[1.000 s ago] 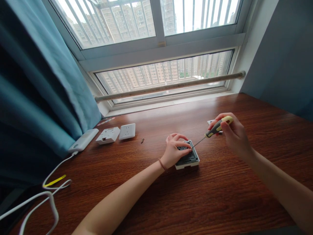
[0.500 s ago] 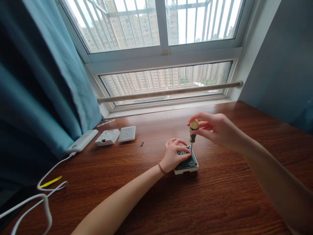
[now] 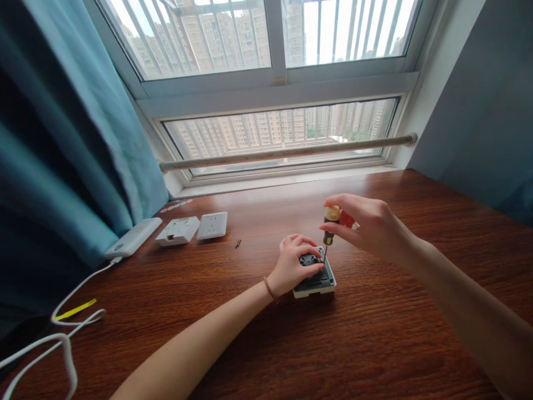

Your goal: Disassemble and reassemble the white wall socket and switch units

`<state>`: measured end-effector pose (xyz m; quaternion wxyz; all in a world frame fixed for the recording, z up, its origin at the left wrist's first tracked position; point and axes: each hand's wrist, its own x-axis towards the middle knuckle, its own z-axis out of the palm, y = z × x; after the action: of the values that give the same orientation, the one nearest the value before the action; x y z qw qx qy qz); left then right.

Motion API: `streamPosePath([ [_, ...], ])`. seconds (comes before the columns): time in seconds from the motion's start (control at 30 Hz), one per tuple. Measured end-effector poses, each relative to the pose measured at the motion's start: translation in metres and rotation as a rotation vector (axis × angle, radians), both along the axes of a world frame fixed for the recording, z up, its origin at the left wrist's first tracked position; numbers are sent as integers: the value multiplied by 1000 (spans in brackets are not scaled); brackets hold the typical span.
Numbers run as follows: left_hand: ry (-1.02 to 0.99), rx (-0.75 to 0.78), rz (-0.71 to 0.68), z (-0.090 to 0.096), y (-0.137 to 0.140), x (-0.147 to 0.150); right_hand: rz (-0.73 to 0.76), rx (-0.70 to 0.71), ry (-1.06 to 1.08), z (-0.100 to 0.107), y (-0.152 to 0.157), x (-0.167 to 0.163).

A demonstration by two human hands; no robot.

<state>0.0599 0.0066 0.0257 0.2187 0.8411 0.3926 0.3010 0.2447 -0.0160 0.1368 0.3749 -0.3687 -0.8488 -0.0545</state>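
My right hand (image 3: pixel 362 225) pinches the yellow-and-black handle of a screwdriver (image 3: pixel 328 239) between thumb and fingers. The screwdriver stands nearly upright, its thin shaft pointing down at a white socket box with a dark grey top (image 3: pixel 318 284). My left hand (image 3: pixel 293 264) lies over the box's left part and grips it, with thumb and fingertips close to the shaft. Whether they touch the shaft I cannot tell. The very tip of the screwdriver, and any screw under it, are hidden by the fingers.
Left of my hands lie a few small screws (image 3: pixel 237 243), a white socket panel (image 3: pixel 212 226) and a white mounting box (image 3: pixel 178 231). A white power bank (image 3: pixel 133 239) with a white cable (image 3: pixel 81 280) and yellow tie (image 3: pixel 75 309) rests by the blue curtain (image 3: pixel 120 166).
My right fingers have shifted around the screwdriver handle, with the thumb now across its front. My left hand still holds the box. The whole view has moved slightly.
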Motion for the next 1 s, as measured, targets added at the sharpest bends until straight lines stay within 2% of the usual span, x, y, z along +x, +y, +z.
streamPosePath([
  [0.1, 35, -26, -73, 5, 1, -6, 37, 8, -32, 2, -2, 2],
  [0.27, 209, -86, -236, 11, 3, -15, 20, -105, -48, 9, -9, 8],
  [0.47, 223, -70, -241, 13, 1, -14, 87, -224, -78, 14, -17, 10],
  [0.67, 229, -57, -266, 11, 3, -15, -183, -106, -65, 12, -14, 7],
  [0.8, 237, -50, -271, 11, 4, -15, -276, -10, -62, 10, -15, 2],
  [0.9, 241, -36, -263, 11, 3, -14, -214, -31, -15, 8, -18, -3],
  [1.0, 256, -13, -252, 11, 2, -13, -42, -151, 51, 7, -18, -6],
])
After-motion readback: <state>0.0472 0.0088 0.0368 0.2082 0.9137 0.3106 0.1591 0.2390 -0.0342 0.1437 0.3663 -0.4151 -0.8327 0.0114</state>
